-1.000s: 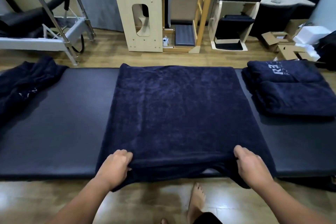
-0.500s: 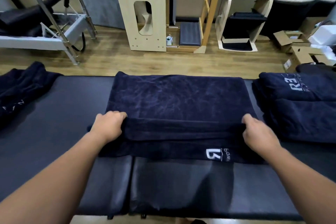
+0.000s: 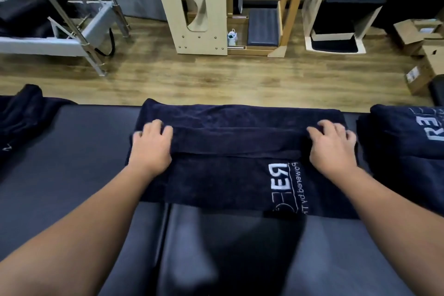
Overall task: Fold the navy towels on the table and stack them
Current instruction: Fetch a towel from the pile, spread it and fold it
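- Since half a second ago, the navy towel (image 3: 230, 142) is folded further away; its logo now shows fully, near the right hand (image 3: 332, 145).
- The left hand (image 3: 151, 145) and right hand now lie flat, fingers loosened, atop the folded edge, no longer gripping.
- The folded stack (image 3: 408, 142) sits just right of the right hand.

Two bare forearms reach in from the near edge, with no sleeves, watch, bracelet or rings visible. The left hand (image 3: 150, 144) and right hand (image 3: 332, 145) are ungloved, with short, plain, unpainted nails on the fingers (image 3: 323, 125).
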Action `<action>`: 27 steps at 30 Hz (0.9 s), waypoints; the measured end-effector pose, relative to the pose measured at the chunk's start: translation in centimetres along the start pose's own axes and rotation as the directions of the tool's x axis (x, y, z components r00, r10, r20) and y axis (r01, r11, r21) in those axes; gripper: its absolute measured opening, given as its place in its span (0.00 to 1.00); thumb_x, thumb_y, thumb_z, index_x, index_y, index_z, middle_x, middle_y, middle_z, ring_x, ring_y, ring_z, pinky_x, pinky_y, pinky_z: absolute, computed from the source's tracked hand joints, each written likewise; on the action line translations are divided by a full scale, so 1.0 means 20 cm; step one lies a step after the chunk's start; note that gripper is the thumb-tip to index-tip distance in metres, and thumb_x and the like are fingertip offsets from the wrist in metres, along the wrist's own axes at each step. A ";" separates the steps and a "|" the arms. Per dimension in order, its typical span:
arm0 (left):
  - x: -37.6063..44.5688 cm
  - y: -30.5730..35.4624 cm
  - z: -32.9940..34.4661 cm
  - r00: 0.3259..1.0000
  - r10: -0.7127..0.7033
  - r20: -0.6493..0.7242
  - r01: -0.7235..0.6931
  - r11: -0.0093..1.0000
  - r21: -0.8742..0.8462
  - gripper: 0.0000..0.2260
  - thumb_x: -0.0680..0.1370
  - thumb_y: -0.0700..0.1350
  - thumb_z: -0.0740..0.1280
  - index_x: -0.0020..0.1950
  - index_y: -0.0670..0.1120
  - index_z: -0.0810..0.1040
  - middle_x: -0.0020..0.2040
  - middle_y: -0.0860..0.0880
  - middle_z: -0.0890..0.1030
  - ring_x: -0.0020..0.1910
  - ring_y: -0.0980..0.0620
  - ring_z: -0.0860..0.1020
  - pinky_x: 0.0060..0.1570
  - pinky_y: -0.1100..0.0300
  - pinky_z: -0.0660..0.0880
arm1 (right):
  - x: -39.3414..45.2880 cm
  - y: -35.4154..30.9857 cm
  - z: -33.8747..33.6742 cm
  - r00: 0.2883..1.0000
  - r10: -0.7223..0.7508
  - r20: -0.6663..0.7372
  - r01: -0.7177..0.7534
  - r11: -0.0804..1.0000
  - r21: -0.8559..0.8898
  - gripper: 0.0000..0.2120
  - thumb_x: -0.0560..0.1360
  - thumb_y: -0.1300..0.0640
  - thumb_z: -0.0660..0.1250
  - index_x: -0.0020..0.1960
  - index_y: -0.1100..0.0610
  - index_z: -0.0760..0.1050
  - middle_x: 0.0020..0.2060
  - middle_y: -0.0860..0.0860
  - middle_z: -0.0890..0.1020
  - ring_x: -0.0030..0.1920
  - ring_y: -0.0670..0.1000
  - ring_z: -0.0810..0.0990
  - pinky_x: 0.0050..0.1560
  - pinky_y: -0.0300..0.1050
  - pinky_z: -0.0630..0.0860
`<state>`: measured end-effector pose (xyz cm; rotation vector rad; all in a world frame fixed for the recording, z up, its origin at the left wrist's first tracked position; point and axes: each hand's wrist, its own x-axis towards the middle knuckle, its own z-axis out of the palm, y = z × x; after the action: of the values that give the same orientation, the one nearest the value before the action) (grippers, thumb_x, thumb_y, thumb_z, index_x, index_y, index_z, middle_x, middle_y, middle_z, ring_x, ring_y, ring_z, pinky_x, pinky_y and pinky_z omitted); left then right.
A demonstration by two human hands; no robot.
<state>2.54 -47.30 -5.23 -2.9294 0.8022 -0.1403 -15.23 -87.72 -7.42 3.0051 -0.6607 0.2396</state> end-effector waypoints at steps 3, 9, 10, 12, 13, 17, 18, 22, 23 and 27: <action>-0.18 0.10 0.05 0.931 0.357 0.072 -0.357 0.934 -0.015 0.12 0.63 0.46 0.64 0.45 0.46 0.73 0.45 0.44 0.76 0.42 0.39 0.76 0.35 0.50 0.73 | -0.20 -0.05 0.06 0.984 -0.175 0.046 0.172 0.984 0.049 0.14 0.65 0.62 0.71 0.51 0.56 0.80 0.47 0.55 0.77 0.46 0.63 0.75 0.46 0.59 0.74; -0.42 0.23 0.12 0.842 0.374 0.388 -0.402 0.916 -0.010 0.21 0.65 0.52 0.66 0.55 0.49 0.71 0.51 0.50 0.71 0.50 0.45 0.70 0.40 0.52 0.65 | -0.70 -0.05 0.11 0.923 -0.329 0.197 0.304 0.941 0.147 0.24 0.62 0.48 0.68 0.57 0.52 0.77 0.49 0.49 0.76 0.47 0.56 0.76 0.42 0.53 0.75; -0.42 0.25 0.12 0.851 0.350 0.392 -0.379 0.925 -0.002 0.20 0.67 0.50 0.66 0.57 0.49 0.70 0.53 0.50 0.71 0.52 0.45 0.69 0.41 0.52 0.64 | -0.72 -0.06 0.11 0.933 -0.286 0.217 0.258 0.955 0.148 0.27 0.61 0.50 0.71 0.60 0.51 0.77 0.50 0.48 0.77 0.47 0.56 0.77 0.41 0.53 0.76; -0.42 0.26 0.12 0.865 0.301 0.403 -0.322 0.947 -0.016 0.17 0.71 0.44 0.66 0.59 0.49 0.68 0.56 0.51 0.70 0.55 0.45 0.68 0.42 0.52 0.65 | -0.72 -0.09 0.13 0.952 -0.196 0.237 0.167 0.977 0.136 0.27 0.59 0.59 0.75 0.58 0.51 0.79 0.47 0.48 0.77 0.45 0.56 0.77 0.37 0.52 0.76; -0.42 0.27 0.12 0.869 0.272 0.412 -0.287 0.958 -0.027 0.17 0.73 0.42 0.65 0.60 0.49 0.68 0.57 0.51 0.70 0.56 0.46 0.67 0.42 0.53 0.65 | -0.70 -0.12 0.13 0.954 -0.147 0.261 0.117 0.985 0.130 0.26 0.59 0.62 0.75 0.56 0.51 0.80 0.45 0.48 0.77 0.43 0.56 0.77 0.35 0.51 0.75; -0.48 0.26 0.11 0.880 0.203 0.430 -0.176 0.979 -0.101 0.20 0.74 0.34 0.62 0.61 0.51 0.66 0.56 0.51 0.67 0.52 0.46 0.64 0.40 0.52 0.68 | -0.66 -0.18 0.08 0.911 -0.029 0.411 -0.020 0.993 0.115 0.22 0.71 0.65 0.64 0.62 0.48 0.77 0.51 0.48 0.77 0.53 0.55 0.76 0.46 0.51 0.77; -0.50 0.26 0.10 0.879 0.196 0.435 -0.162 0.980 -0.113 0.21 0.73 0.33 0.61 0.61 0.51 0.65 0.56 0.51 0.66 0.50 0.47 0.62 0.39 0.52 0.68 | -0.67 -0.19 0.07 0.899 -0.026 0.437 -0.030 0.992 0.121 0.22 0.72 0.65 0.62 0.62 0.48 0.76 0.52 0.48 0.77 0.54 0.54 0.76 0.49 0.50 0.77; -0.67 0.27 0.09 0.878 0.191 0.438 -0.159 0.981 -0.107 0.25 0.72 0.31 0.62 0.63 0.54 0.64 0.57 0.50 0.64 0.51 0.47 0.60 0.40 0.50 0.68 | -0.82 -0.21 0.03 0.885 -0.021 0.464 -0.040 0.992 0.121 0.21 0.72 0.65 0.60 0.62 0.49 0.75 0.51 0.48 0.76 0.54 0.54 0.76 0.49 0.48 0.76; -0.71 0.27 0.10 0.878 0.192 0.439 -0.165 0.981 -0.098 0.25 0.72 0.31 0.62 0.63 0.54 0.63 0.57 0.49 0.64 0.52 0.47 0.61 0.40 0.50 0.68 | -0.86 -0.21 0.03 0.882 -0.022 0.471 -0.040 0.992 0.120 0.21 0.72 0.65 0.60 0.62 0.49 0.75 0.51 0.48 0.76 0.54 0.53 0.76 0.48 0.48 0.76; -0.93 0.25 0.08 0.874 0.200 0.443 -0.181 0.980 -0.086 0.26 0.72 0.34 0.64 0.64 0.54 0.62 0.58 0.49 0.64 0.54 0.46 0.62 0.41 0.49 0.68 | -1.08 -0.23 0.01 0.872 0.001 0.489 -0.062 0.992 0.108 0.22 0.71 0.65 0.60 0.61 0.47 0.74 0.50 0.46 0.76 0.53 0.52 0.76 0.48 0.48 0.77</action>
<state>-15.78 -41.92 -8.58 -2.7195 1.0050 0.5581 -32.58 -74.75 -11.15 3.1877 -0.7489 -0.5225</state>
